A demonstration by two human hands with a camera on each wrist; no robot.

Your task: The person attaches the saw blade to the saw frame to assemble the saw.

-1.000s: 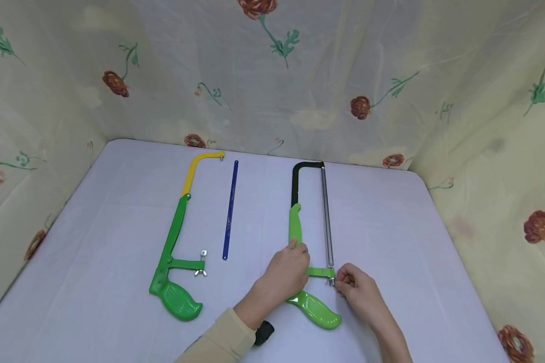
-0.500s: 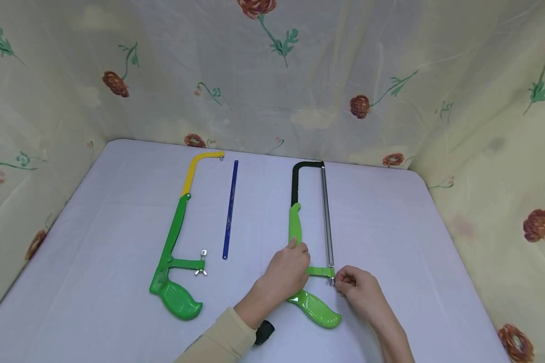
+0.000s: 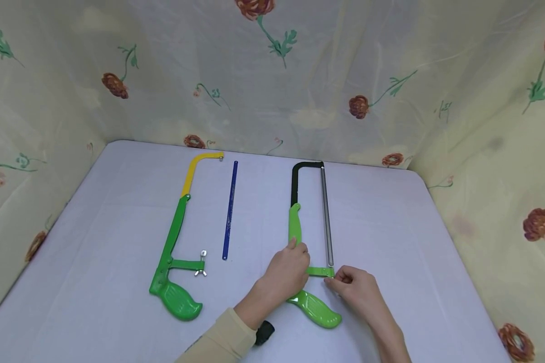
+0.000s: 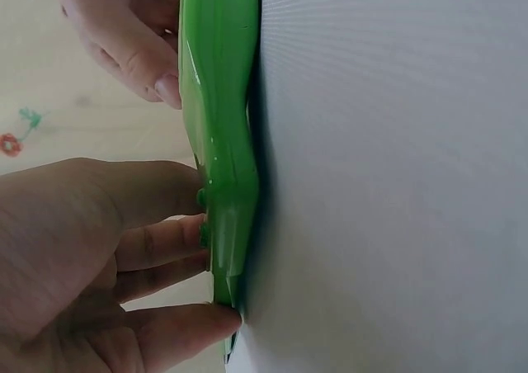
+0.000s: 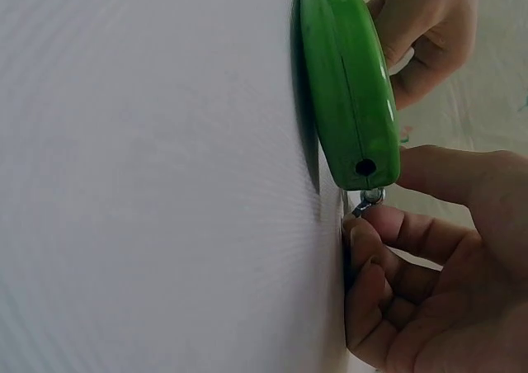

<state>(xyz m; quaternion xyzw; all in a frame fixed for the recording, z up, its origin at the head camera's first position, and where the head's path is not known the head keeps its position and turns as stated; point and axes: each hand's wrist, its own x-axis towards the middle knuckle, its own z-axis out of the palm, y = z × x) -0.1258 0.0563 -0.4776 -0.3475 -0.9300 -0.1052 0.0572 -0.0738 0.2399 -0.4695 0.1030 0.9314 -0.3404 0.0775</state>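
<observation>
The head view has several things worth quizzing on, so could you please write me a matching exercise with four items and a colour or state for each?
1. Loose blade
2. Right hand
3. Yellow-ended hacksaw
4. Black-ended hacksaw

A. Has no blade fitted
B. Is gripped by the left hand
C. Is blue
D. Pinches the wing nut

Pairs: 1-C, 2-D, 3-A, 4-B

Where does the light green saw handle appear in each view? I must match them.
Head: the light green saw handle is low, right of centre.
Left wrist: the handle descends from the top edge, left of centre.
Right wrist: handle in upper half, right of centre, holed end showing.
Shared landmark: the left hand, lower left in its own wrist view, top right in the other.
</observation>
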